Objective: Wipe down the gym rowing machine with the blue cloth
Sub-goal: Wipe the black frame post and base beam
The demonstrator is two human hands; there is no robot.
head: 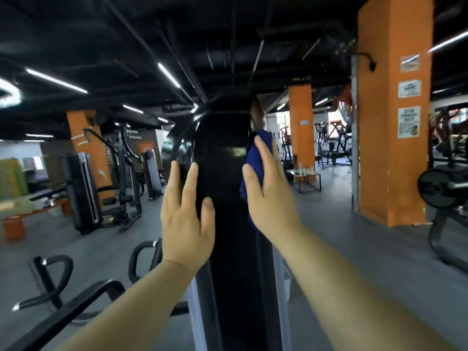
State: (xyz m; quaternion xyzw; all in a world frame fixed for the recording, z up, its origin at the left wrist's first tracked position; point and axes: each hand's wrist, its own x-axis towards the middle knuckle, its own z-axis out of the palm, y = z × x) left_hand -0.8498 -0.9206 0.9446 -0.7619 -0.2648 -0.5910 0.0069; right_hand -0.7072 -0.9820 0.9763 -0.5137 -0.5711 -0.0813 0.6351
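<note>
On the rowing machine's glossy black column, the left hand at 9 o'clock lies flat, fingers straight, holding nothing. The right hand at 3 o'clock presses the blue cloth on the column's right edge with straight fingers. Farther away, three orange pillars stand on the grey floor, under a black ceiling.

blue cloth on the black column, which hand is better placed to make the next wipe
Right. The right hand presses the blue cloth against the right edge of the machine's black column, ready to stroke along it. The left hand rests bare on the column's left side, holding no cloth.
</note>
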